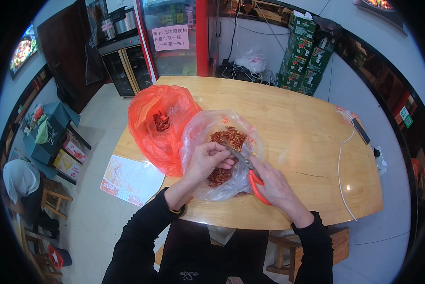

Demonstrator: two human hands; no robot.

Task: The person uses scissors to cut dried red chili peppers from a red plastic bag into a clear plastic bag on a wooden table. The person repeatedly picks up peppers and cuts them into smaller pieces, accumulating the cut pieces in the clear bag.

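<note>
Over a clear plastic bag (216,195) of cut dried red chillies (230,136), my right hand (273,181) grips scissors with red handles (258,188). Their blades point up and left to the fingertips of my left hand (209,159). The left thumb and fingers are pinched together close to the blade tips; whatever they may hold is too small to make out. To the left, touching the clear bag, an orange-red plastic bag (141,138) lies open with dark red dried chillies (161,121) inside.
The bags rest on a wooden table (305,124). A printed paper sheet (132,179) overhangs its left edge. At the right lie a white cable (339,163) and a black power bank or phone (361,131). A wooden stool (297,252) stands below; another person (24,191) sits at far left.
</note>
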